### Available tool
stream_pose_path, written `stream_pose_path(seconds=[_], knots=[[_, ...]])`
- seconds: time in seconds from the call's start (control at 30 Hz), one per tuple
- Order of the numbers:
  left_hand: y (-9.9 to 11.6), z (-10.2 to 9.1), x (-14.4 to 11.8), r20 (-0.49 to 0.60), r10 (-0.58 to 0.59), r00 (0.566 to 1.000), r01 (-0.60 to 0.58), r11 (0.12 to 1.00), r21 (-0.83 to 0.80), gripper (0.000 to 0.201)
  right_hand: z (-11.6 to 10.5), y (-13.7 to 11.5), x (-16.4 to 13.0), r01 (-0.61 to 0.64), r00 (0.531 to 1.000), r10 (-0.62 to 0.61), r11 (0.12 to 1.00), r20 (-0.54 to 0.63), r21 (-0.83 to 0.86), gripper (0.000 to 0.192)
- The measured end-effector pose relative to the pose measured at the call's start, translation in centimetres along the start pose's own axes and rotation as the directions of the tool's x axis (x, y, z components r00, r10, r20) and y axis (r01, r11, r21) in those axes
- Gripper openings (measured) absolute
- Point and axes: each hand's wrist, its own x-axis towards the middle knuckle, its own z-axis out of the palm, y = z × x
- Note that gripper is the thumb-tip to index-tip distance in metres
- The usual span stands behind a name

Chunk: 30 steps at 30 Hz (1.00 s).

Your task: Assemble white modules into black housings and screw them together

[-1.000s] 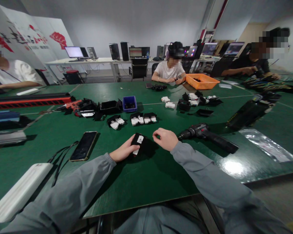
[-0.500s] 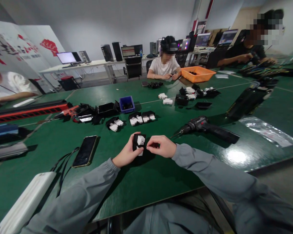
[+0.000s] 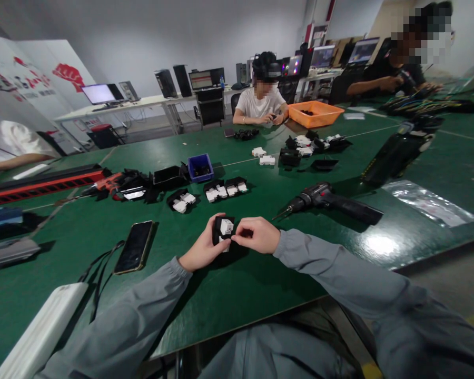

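My left hand [image 3: 204,244] is closed around a small black-and-white plastic part [image 3: 226,227], with the thumb across its lower end. The white block sits against a black backing, and the fingers hide much of its left side. My right hand [image 3: 257,235] is in a pinch at the part's right edge. Whatever its fingertips hold, if anything, is too small to make out. Just beyond my hands, similar black-and-white parts [image 3: 225,190] lie in a short row, and another pair [image 3: 181,200] lies to their left.
A black cordless drill [image 3: 327,202] lies to the right, near a clear plastic bag [image 3: 432,202]. At left are a phone [image 3: 135,247] and a white bar [image 3: 43,329] with a strap. Behind the parts stands a blue bin [image 3: 200,168]. Co-workers sit around the table [image 3: 260,289].
My right hand has come slightly closer to the part, its fingertips now at the part's edge. My left hand keeps its hold. The whole view has shifted a little.
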Motion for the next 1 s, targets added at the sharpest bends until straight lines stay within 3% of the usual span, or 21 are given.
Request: stream_pose_path(seconds=[0.13,0.27,0.43,0.67,0.83,1.0], knots=[[-0.1,-0.1,0.0,0.01,-0.018,1.0,0.018,1.0,-0.021,0.064,0.0,0.1,0.0,-0.031,0.999,0.03,0.996,-0.017,-0.085,0.033],[-0.3,-0.2,0.1,0.016,-0.023,1.0,0.024,0.999,-0.026,0.066,-0.4,0.2,0.0,-0.018,0.994,0.011,0.998,-0.108,-0.063,0.015],[-0.4,-0.2,0.1,0.014,-0.029,1.0,0.029,0.999,-0.021,0.066,-0.9,0.8,-0.1,0.091,0.975,-0.119,0.984,-0.19,-0.15,0.023],[0.3,0.1,-0.2,-0.004,0.07,0.998,-0.069,0.992,0.104,0.071,-1.7,-1.2,-0.5,0.386,0.898,-0.439,0.822,-0.033,-0.418,0.026],[0.0,0.3,-0.4,-0.031,0.112,0.993,-0.107,0.986,0.129,0.076,-1.7,-1.6,-0.6,0.472,0.864,-0.501,0.778,0.043,-0.414,0.024],[-0.3,0.3,-0.5,-0.04,0.129,0.991,-0.121,0.978,0.168,0.078,-1.2,-1.3,-0.7,0.502,0.847,-0.529,0.77,0.045,-0.393,0.02]])
